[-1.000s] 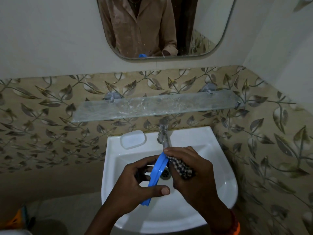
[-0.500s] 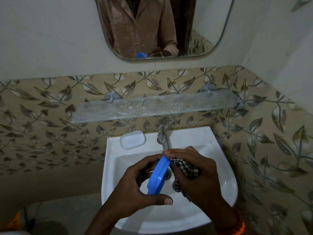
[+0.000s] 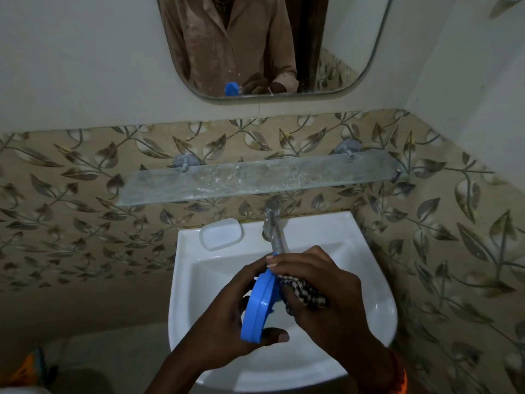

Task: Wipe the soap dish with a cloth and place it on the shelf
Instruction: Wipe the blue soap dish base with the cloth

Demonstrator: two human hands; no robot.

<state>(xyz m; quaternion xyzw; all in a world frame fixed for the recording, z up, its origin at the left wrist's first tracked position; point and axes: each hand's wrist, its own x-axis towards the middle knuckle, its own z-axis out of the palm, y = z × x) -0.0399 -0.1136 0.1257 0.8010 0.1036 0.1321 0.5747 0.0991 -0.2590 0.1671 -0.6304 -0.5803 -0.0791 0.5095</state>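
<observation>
I hold a blue plastic soap dish [image 3: 260, 307] on edge above the white basin [image 3: 193, 282]. My left hand [image 3: 227, 322] grips it from the left, thumb under its lower end. My right hand [image 3: 324, 297] presses a black-and-white checked cloth [image 3: 301, 292] against the dish's right face; most of the cloth is hidden under my fingers. The frosted glass shelf [image 3: 255, 180] runs along the tiled wall above the basin, with nothing on it.
A white soap-dish lid [image 3: 222, 234] lies on the basin's back left rim. The metal tap [image 3: 273, 226] stands just behind my hands. A mirror [image 3: 272, 44] hangs above the shelf. Leaf-patterned tiled walls close in at the right corner.
Both hands have lifted slightly toward the tap with the dish, which now stands more upright. My right hand's cloth has slid up along the dish's face.
</observation>
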